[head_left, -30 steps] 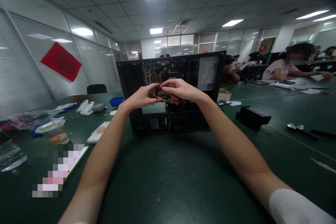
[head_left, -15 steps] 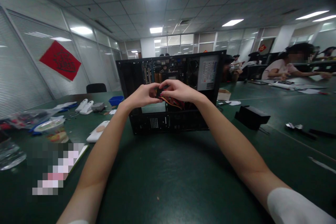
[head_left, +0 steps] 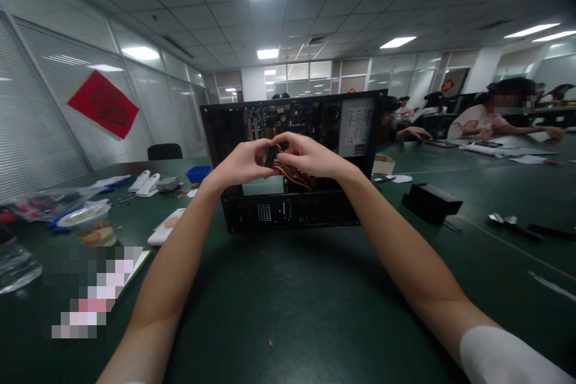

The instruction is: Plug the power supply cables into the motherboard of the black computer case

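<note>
An open black computer case (head_left: 234, 132) stands on the green table (head_left: 279, 300), with its motherboard and power supply (head_left: 357, 126) showing. In front of its opening, my left hand (head_left: 240, 165) and my right hand (head_left: 310, 156) meet. Both pinch a small black connector (head_left: 271, 157) on a bundle of red, yellow and black wires (head_left: 294, 175) that runs down into the case. The fingers of both hands are curled around the connector.
Left of the case lie white plastic parts (head_left: 144, 183), a blue tray (head_left: 198, 173), a food cup (head_left: 87, 222) and plastic bags. A black box (head_left: 432, 201) sits at the right. Other people work at tables at the back right.
Both hands have risen slightly with the connector, and the fingers have shifted around it. The wire bundle now shows more below the right hand.
</note>
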The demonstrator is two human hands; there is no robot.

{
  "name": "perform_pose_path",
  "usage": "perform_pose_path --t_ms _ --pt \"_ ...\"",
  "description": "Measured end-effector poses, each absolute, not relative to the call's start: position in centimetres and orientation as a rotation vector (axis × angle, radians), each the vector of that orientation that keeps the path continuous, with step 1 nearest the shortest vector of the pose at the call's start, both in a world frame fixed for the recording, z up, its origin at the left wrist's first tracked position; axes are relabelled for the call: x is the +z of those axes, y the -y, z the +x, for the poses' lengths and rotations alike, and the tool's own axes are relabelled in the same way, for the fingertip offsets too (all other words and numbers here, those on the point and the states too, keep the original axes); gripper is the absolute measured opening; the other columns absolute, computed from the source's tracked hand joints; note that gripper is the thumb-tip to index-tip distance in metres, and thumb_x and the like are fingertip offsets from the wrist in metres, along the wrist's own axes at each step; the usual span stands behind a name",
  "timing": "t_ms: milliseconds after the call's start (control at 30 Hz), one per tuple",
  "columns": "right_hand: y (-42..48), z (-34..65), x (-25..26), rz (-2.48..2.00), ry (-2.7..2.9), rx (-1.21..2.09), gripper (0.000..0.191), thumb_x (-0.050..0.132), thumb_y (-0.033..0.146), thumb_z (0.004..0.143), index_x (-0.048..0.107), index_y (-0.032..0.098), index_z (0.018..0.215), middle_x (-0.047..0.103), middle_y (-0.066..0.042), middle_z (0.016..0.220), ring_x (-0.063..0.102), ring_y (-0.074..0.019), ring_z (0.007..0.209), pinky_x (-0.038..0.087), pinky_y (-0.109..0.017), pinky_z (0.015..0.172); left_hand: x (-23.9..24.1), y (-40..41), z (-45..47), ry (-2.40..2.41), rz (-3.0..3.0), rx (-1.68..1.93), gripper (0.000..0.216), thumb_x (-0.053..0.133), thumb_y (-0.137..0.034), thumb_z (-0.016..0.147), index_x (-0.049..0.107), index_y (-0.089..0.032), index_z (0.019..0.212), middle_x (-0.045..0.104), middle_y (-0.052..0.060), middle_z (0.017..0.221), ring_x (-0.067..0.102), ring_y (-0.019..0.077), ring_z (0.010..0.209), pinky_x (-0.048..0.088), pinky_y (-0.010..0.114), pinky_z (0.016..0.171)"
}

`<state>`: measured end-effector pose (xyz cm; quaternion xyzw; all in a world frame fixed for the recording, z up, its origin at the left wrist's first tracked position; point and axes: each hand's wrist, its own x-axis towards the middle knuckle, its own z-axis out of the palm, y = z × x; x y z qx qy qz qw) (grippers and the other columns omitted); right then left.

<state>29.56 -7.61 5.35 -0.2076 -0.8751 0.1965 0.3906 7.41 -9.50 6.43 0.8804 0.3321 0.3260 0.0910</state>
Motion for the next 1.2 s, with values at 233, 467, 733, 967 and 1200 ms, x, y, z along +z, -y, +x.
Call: perform_pose_path --t_ms 233,467,733,967,1200 --pt "8.6 29.3 5.7 -0.7 2.14 0.297 0.025 0.056 0.03 0.096 0.059 0.019 0.119 0.073 -0.003 0.08 0.069 -0.0212 0.078 0.051 -0.033 0.075 6.3 10.1 8.4 -1.112 2.675 1.178 0.046 0.081 -0.027 0.072 0.069 -0.014 0.115 0.059 -0.004 0.065 0.054 0.0117 0.059 0.037 0.023 0.055" --pt "9.4 30.3 6.3 -0.629 2.16 0.292 0.042 0.06 0.026 0.09 0.055 0.018 0.131 0.073 -0.009 0.108 0.069 -0.0257 0.101 0.055 -0.042 0.092 6.9 11.9 10.5 -1.143 2.77 1.334 0.042 0.073 -0.017 0.074 0.068 -0.015 0.116 0.062 -0.003 0.068 0.058 0.0126 0.062 0.042 0.024 0.057" --pt "12.1 31.1 7.0 -0.486 2.168 0.168 0.072 0.057 0.013 0.084 0.041 0.025 0.153 0.048 -0.009 0.156 0.046 -0.031 0.145 0.035 -0.05 0.126 7.5 14.0 12.7 -1.118 2.803 1.507 0.042 0.068 -0.013 0.079 0.064 -0.015 0.121 0.064 -0.001 0.074 0.059 0.0141 0.066 0.047 0.027 0.063" --pt "13.0 31.3 7.5 -0.395 2.236 0.288 0.075 0.057 0.015 0.085 0.038 0.026 0.156 0.044 -0.006 0.16 0.039 -0.0318 0.15 0.033 -0.052 0.127 8.0 15.1 10.8 -0.936 2.775 1.266 0.052 0.074 -0.028 0.084 0.059 -0.018 0.133 0.064 -0.002 0.077 0.06 0.0139 0.067 0.046 0.025 0.06" --pt "13.2 32.1 7.8 -0.344 2.29 0.323 0.072 0.058 0.014 0.085 0.042 0.026 0.153 0.045 -0.006 0.159 0.039 -0.0297 0.151 0.029 -0.049 0.129 7.8 15.9 11.1 -1.001 2.865 1.273 0.05 0.075 -0.032 0.084 0.061 -0.017 0.13 0.063 -0.003 0.074 0.059 0.0132 0.065 0.046 0.025 0.062"
